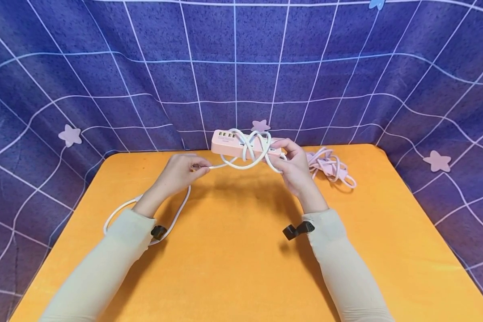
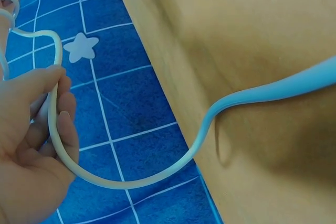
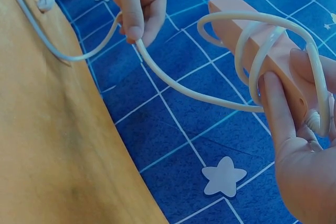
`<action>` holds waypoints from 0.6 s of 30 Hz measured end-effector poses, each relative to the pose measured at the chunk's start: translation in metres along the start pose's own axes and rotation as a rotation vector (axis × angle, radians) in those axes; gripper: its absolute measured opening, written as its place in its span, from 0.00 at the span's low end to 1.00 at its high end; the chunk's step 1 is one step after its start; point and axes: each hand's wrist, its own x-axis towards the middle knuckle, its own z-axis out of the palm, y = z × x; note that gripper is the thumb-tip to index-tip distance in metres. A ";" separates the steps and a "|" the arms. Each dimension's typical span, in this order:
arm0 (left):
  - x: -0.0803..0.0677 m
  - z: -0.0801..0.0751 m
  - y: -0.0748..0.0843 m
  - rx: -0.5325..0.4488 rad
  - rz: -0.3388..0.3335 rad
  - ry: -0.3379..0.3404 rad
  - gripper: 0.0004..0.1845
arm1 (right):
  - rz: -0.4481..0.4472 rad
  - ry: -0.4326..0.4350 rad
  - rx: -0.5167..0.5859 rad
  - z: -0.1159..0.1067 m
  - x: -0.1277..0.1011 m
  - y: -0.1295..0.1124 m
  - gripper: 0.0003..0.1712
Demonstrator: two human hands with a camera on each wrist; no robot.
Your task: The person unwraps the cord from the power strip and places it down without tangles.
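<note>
A pink power strip (image 1: 227, 147) with USB ports at one end is held above the table, loops of its white cord (image 1: 241, 167) wound loosely around it. My right hand (image 1: 294, 167) grips the strip at its cord end, fingers and thumb on either side. Between thumb and fingers, my left hand (image 1: 181, 172) pinches the cord to the left of the strip. From there the cord (image 2: 131, 184) hangs in a curve in the left wrist view and runs down to the table. The right wrist view shows the strip (image 3: 273, 51) with several loops crossing it.
A second bundled cord (image 1: 330, 166), pinkish and tangled, lies at the back right of the orange table (image 1: 241, 259). A length of white cord (image 1: 177, 214) rests on the table under the left forearm. A blue gridded curtain (image 1: 209, 80) with stars surrounds the back and sides.
</note>
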 end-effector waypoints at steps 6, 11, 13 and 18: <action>0.002 -0.001 0.000 -0.020 -0.015 0.046 0.05 | -0.002 0.010 -0.042 0.000 0.000 0.000 0.24; 0.004 -0.002 -0.001 -0.041 -0.010 0.085 0.05 | -0.011 -0.004 -0.062 0.001 0.000 0.001 0.25; 0.006 -0.004 -0.001 -0.041 -0.006 0.101 0.05 | -0.016 -0.012 -0.062 0.001 0.000 0.001 0.25; 0.010 -0.007 -0.001 -0.039 0.017 0.140 0.06 | -0.025 -0.015 -0.065 0.001 -0.001 0.001 0.24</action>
